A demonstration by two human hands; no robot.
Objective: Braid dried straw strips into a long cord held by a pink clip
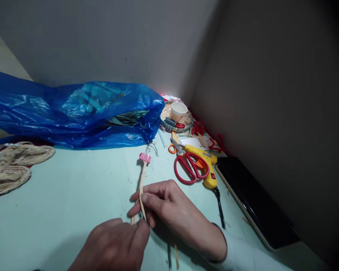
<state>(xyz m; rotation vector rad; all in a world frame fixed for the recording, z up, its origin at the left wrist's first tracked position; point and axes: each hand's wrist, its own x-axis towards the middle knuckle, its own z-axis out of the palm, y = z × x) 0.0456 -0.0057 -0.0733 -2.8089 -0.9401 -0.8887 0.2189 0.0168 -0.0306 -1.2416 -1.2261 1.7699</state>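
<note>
At the pink clip (145, 157), narrow cream-coloured strips (142, 182).

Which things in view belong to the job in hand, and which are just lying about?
In the job:
pale strips, held by left hand and right hand
pink clip at their far end

Apparently lying about:
blue bag
red-handled scissors
yellow glue gun
black-screened device
woven basket
white cup
plaited pieces

Beyond my right hand (164, 203) I count one pink binder clip (145, 158), one red-handled scissors (194, 171), one glue gun (211, 165), one cup (177, 115); rightward, one tablet (254, 203); far leftward, two braided soles (8, 180).
</note>
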